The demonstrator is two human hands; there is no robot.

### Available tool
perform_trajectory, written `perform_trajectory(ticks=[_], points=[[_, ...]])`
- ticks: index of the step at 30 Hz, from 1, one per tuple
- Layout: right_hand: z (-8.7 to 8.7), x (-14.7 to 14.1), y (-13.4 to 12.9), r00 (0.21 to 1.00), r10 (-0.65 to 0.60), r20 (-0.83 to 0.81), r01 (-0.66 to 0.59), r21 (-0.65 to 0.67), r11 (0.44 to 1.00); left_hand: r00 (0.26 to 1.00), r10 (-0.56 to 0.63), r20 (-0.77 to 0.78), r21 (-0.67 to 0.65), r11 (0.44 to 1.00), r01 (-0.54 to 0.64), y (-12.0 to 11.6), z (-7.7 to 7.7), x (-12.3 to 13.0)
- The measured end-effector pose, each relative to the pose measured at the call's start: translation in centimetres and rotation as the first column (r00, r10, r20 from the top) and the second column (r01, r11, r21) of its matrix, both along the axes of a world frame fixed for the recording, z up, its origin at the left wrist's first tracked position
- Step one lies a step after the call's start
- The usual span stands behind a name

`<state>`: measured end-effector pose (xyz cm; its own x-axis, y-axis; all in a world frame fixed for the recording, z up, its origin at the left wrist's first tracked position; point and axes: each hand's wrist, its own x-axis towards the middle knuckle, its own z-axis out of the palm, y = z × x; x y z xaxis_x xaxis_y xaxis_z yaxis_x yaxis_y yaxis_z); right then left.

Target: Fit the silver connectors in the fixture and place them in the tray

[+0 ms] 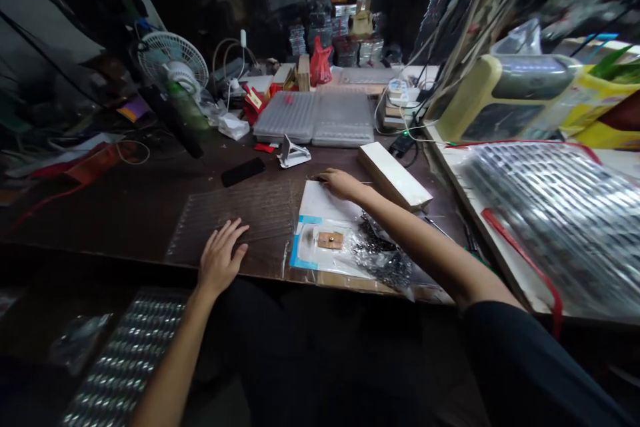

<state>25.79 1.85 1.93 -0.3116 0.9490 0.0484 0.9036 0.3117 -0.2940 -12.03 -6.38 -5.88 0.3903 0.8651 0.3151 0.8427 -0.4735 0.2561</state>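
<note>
My left hand point(223, 259) lies with fingers spread on the near part of a clear ridged plastic tray point(250, 213), which rests flat on the dark table. My right hand point(341, 184) reaches over the far edge of a white sheet point(313, 200). Its fingers are bent together, and whatever they pinch is too small to make out. On the sheet, bordered by blue tape point(295, 253), sits a small orange-brown block point(331, 240) with a dark spot in its middle. Beside it, under my right forearm, spreads a pile of small dark metal pieces point(390, 260) on clear plastic.
A long white box point(395, 177) stands right of my right hand. Behind are a black phone-like slab point(243, 172), a white stand point(293, 153) and stacked clear trays point(343, 117). A fan point(173, 63) is at left; wrapped trays point(560, 213) lie at right.
</note>
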Motion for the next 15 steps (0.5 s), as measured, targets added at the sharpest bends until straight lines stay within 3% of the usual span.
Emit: perform_trajectory(ticks=[3, 5, 10, 15], points=[[-1.7, -0.2, 0.4, 0.997, 0.022, 0.073, -0.020, -0.024, 1.000, 0.999, 0.016, 0.028, 0.000, 1.000, -0.016, -0.2, 0.1, 0.2], [-1.8, 0.1, -0.7, 0.995, 0.029, 0.101, -0.026, -0.031, 0.999, 0.999, 0.017, 0.031, -0.007, 1.000, -0.017, -0.3, 0.1, 0.4], [0.2, 2.0, -5.4, 0.998, 0.013, 0.059, -0.011, -0.041, 0.999, 0.999, 0.031, 0.043, -0.010, 0.999, -0.031, -0.5, 0.3, 0.5], [2.3, 4.1, -12.0, 0.998, 0.058, -0.023, -0.061, -0.192, 0.980, 0.998, 0.024, 0.050, -0.028, 0.999, -0.022, -0.5, 0.4, 0.5]])
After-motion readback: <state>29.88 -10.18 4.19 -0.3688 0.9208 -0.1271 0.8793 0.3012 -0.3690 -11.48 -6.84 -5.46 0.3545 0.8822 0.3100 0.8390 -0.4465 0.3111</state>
